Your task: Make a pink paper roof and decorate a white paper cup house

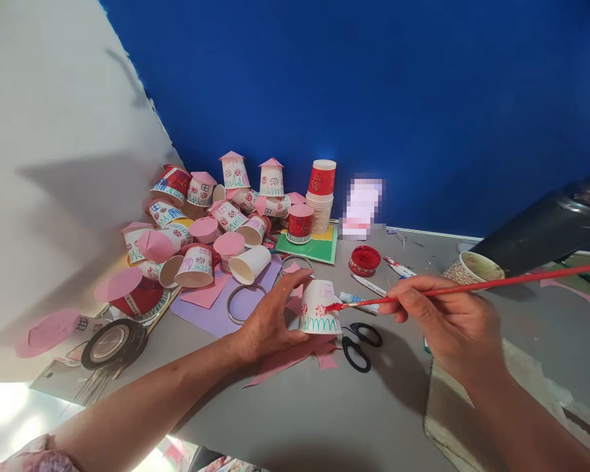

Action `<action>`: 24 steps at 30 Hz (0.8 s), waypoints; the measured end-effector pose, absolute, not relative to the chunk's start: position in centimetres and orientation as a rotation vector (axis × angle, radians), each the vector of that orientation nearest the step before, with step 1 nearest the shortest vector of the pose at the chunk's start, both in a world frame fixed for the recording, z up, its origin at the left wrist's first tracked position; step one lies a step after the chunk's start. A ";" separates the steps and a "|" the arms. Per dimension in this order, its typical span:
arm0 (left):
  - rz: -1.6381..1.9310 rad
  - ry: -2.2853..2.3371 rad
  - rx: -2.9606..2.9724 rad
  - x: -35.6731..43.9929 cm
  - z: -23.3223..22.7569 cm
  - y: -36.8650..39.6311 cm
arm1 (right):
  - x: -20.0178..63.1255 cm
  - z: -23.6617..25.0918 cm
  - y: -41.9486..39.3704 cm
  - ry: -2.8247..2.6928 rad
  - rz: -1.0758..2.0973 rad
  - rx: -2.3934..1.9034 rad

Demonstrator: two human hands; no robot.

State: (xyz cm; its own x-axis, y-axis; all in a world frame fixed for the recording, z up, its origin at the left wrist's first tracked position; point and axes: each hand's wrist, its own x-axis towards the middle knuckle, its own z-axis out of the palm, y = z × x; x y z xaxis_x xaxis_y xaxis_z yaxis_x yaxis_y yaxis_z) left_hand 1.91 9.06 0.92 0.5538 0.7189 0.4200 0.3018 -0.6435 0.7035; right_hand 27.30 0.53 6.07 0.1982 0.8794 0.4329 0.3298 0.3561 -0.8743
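An upturned paper cup (318,308) is gripped by the left hand (270,321), fingers closed around its side, on the grey table (324,406). Green grass strokes and red flower marks are seen on the cup wall. A red-handled paintbrush (472,286) is pinched in the right hand (442,321), its red-loaded tip touching the cup. Black-handled scissors (360,344) lie just beside the cup, on pink paper scraps (295,357). An open red paint pot (364,259) stands farther back. A heap of decorated cups (201,216) with pink roofs lies at left. No legible writing is noted.
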 end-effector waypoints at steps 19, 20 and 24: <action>0.933 0.704 2.214 1.5 0.7 9.6 | 27.2 5.8 0.6 -1.338 0.504 -1.156; 0.934 0.698 2.207 1.5 0.8 9.5 | 27.3 5.8 0.6 -1.322 0.516 -1.145; 0.912 0.689 2.126 1.6 1.0 9.4 | 27.8 5.6 1.1 -1.215 0.611 -1.079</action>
